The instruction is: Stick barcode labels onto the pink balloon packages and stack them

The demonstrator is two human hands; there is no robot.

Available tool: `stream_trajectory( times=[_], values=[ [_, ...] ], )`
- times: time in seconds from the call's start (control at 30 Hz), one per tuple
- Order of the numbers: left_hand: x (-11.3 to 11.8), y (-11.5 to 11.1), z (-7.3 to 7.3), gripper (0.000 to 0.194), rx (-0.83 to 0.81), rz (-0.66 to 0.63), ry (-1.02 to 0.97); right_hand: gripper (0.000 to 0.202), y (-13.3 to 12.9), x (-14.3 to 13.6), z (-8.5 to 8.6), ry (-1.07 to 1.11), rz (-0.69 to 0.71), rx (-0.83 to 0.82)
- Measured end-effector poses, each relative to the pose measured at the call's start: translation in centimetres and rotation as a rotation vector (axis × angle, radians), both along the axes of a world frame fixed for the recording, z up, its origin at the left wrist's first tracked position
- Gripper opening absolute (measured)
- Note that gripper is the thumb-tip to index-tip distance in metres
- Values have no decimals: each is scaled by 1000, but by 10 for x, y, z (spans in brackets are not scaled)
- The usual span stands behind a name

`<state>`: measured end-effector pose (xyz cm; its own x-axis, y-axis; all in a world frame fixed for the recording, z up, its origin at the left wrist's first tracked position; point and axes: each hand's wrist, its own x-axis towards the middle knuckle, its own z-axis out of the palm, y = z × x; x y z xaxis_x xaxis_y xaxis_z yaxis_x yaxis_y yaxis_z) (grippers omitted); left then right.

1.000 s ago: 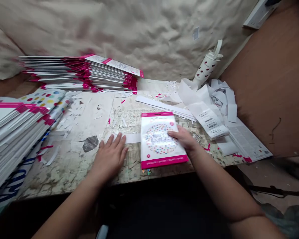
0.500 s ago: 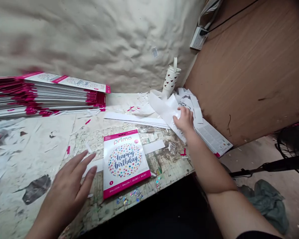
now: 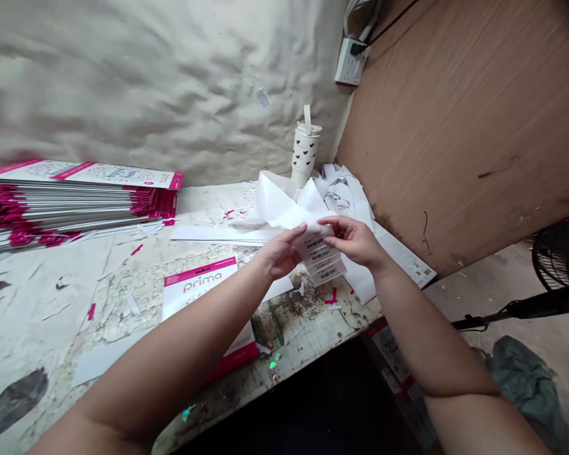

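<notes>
Between my hands is a strip of barcode labels (image 3: 323, 258) on pale backing, its printed end hanging toward the table. My left hand (image 3: 284, 251) pinches the strip's left edge. At its upper right, my right hand (image 3: 353, 240) grips it with thumb and fingers. White backing paper (image 3: 289, 205) lies in loose folds behind the hands. Under my left forearm lies a pink-and-white "prima" balloon packet (image 3: 196, 281), partly covered by the arm.
A tall stack of pink-edged packets (image 3: 90, 196) stands at the left by the wall. A white tumbler with hearts (image 3: 306, 151) stands at the back. Paper scraps litter the worktable (image 3: 123, 272). A black fan (image 3: 562, 259) is at right, beyond the table edge.
My left hand has moved from beside the packet over to the label strip and taken hold of it. My right hand has lifted the strip's printed end from the paper pile. The view has shifted right.
</notes>
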<state>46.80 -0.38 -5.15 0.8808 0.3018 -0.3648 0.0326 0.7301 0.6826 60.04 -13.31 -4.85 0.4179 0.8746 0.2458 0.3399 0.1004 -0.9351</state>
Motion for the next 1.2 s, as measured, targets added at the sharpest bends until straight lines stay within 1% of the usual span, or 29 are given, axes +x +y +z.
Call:
stream_trajectory(
  times=[0.03, 0.1, 0.13, 0.2, 0.27, 0.3, 0.37, 0.53, 0.67, 0.83, 0.97, 1.03, 1.13, 1.17, 1.2],
  values=[
    [4, -2, 1, 14, 0, 34, -15, 34, -3, 1, 1, -54, -31, -22],
    [8, -5, 3, 9, 32, 70, -29, 25, -8, 2, 4, -192, -84, -36],
    [8, -6, 4, 8, 57, 83, -38, 19, -10, 1, 6, -291, -109, -24],
    [8, -6, 5, 8, 108, 112, -64, 9, -13, -3, 8, -548, -167, 53],
    [7, -6, 5, 8, 136, 132, -75, 10, -15, -8, 9, -784, -226, 157],
    [7, -6, 6, 9, 140, 136, -77, 14, -16, -10, 8, -861, -238, 198],
    [7, -5, 7, 10, 130, 123, -64, 21, -17, -13, 7, -943, -245, 252],
    [4, -6, 9, 18, 71, 68, 27, 12, -20, -16, 6, -984, -245, 284],
    [2, -8, 11, 16, 61, 75, -17, 22, -23, -15, 6, -998, -295, 242],
    [4, -11, 12, 17, 13, 84, 14, 27, -26, -16, -6, -1121, -357, 223],
    [10, -13, 9, 17, 2, 110, 46, 23, -26, -20, -13, -1108, -416, 236],
    [12, -12, 7, 15, 13, 136, 60, 19, -27, -23, -13, -1068, -390, 227],
    [14, -11, 5, 12, 33, 173, 65, 15, -28, -25, -10, -974, -293, 229],
    [14, -10, 5, 11, 40, 180, 63, 19, -28, -25, -9, -936, -275, 236],
    [13, -11, 5, 11, 47, 184, 59, 29, -28, -25, -8, -906, -276, 242]
  ],
)
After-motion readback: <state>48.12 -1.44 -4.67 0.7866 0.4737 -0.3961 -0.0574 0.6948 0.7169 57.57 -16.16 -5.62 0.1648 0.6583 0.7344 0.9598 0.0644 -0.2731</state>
